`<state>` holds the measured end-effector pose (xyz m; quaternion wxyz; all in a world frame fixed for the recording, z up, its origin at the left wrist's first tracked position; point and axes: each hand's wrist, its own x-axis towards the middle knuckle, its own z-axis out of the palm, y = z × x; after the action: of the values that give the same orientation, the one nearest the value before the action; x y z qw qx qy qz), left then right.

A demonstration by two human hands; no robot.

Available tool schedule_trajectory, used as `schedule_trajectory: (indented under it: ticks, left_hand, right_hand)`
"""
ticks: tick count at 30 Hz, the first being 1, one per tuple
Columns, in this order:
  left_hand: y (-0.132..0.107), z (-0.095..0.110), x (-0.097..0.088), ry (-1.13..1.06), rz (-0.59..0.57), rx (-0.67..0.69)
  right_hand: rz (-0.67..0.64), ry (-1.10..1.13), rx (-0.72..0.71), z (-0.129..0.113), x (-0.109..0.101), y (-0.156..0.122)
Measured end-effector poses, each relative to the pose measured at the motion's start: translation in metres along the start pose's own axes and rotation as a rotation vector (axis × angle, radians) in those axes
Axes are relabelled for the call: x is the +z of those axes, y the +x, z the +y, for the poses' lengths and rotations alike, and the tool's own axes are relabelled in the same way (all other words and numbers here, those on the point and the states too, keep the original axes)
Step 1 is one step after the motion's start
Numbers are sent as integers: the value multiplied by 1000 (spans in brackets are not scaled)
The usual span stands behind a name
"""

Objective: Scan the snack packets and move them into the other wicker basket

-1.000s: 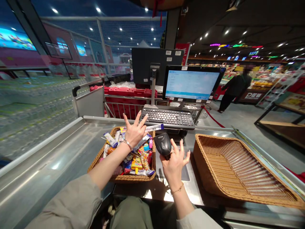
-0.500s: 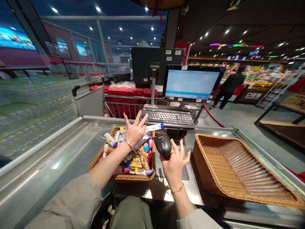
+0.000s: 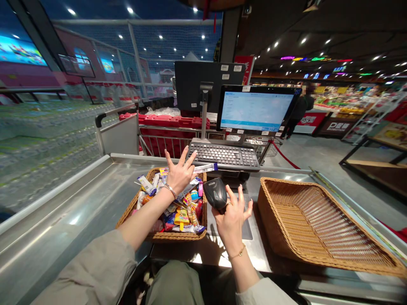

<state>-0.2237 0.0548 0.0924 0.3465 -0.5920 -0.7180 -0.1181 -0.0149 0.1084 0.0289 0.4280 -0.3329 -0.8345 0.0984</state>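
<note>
left hand (image 3: 180,173): we hold a slim white-and-purple wrapped stick (image 3: 207,168) — other fingers fanned wide, the pinch itself hidden from us.
stick: by the far right corner of a brown wicker basket (image 3: 184,236) of colourful wrapped sweets (image 3: 182,217), just before a black rectangular keyboard (image 3: 224,155).
right hand (image 3: 231,218): we grip a black plastic handheld scanner (image 3: 215,192) — outer fingers spread.
silvery metal counter (image 3: 85,199): to our right stands another wicker basket, brown and rectangular (image 3: 274,228).
</note>
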Motion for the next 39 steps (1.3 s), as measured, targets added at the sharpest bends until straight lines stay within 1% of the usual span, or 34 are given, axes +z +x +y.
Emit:
schedule_trajectory:
  ticks: [9,18,26,31,39]
  left_hand:
    - [3,-1,-3,-21,-6,-3]
    - [12,8,-6,-3,0,32]
    - [26,26,-3,55,74,113]
    - [37,39,-3,43,94,158]
    - [55,71,4,-8,134,263]
  right_hand:
    - [-9,-35,2,3,0,0]
    - [6,-89,32,19,-12,2]
    - [44,-151,93,36,-34,1]
    - [84,-152,115,48,-49,-1]
    - [164,-160,221,73,-74,-5]
